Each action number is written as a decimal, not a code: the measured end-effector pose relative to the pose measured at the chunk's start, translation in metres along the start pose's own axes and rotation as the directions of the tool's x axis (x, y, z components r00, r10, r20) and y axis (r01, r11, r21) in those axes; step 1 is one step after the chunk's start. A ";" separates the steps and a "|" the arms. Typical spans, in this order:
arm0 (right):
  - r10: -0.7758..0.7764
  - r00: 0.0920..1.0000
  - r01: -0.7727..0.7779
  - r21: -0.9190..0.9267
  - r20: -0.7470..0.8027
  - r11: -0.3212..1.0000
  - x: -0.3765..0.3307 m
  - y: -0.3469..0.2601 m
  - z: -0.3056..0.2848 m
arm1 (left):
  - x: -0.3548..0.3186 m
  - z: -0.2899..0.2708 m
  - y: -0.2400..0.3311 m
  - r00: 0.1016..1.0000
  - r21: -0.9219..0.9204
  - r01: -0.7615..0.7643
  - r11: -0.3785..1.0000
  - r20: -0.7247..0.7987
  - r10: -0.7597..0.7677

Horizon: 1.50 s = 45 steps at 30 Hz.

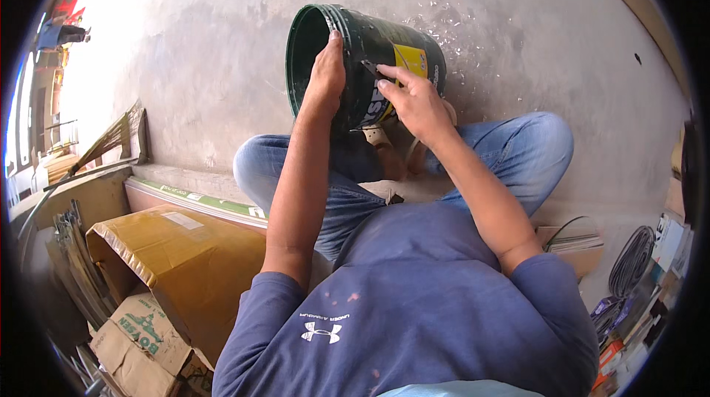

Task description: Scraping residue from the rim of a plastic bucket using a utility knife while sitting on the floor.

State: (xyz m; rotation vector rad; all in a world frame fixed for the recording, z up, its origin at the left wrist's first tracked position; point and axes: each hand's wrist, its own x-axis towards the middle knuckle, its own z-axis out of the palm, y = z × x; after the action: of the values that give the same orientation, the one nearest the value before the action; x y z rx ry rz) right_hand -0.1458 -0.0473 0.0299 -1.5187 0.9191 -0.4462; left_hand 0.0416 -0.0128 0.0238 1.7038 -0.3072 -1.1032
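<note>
A dark green plastic bucket (pixel 353 49) with a yellow label patch lies tilted on its side in front of me, its open mouth toward the left. My left hand (pixel 328 71) grips it just behind the ribbed rim, fingers pressed along the wall. Over the label, my right hand (pixel 418 101) pinches a small dark flat tool, like a scraper blade (pixel 370 68), between thumb and fingers. The blade's tip is at the bucket's side, by the white lettering; whether it touches is hard to tell. My bent knees and feet are just below the bucket.
Pale flakes (pixel 455 27) litter the concrete floor (pixel 214 34) beyond the bucket. A large brown cardboard box (pixel 200 241) and a broom (pixel 107 138) are at my left. Coiled black hose or cable (pixel 632 260) and piled goods line the right. A person (pixel 59 34) stands far left.
</note>
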 end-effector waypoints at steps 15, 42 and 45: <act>-0.157 0.982 0.154 -0.038 -0.104 0.987 0.022 0.013 0.005 | -0.029 0.002 -0.015 0.989 -0.010 -0.122 0.992 0.087 0.123; -0.353 0.914 0.174 -0.592 -0.199 0.786 0.015 -0.023 -0.036 | -0.001 0.069 -0.007 0.885 0.528 -0.461 0.713 0.217 0.411; -0.373 0.898 0.172 -0.594 -0.235 0.786 0.015 -0.022 -0.041 | 0.005 0.078 -0.008 0.874 0.581 -0.477 0.660 0.234 0.426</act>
State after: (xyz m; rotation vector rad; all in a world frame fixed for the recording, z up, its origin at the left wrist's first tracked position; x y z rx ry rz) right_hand -0.1608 -0.0865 0.0555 -2.1868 1.1681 -0.7140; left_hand -0.0190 -0.0606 0.0108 1.9907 -1.2047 -0.7143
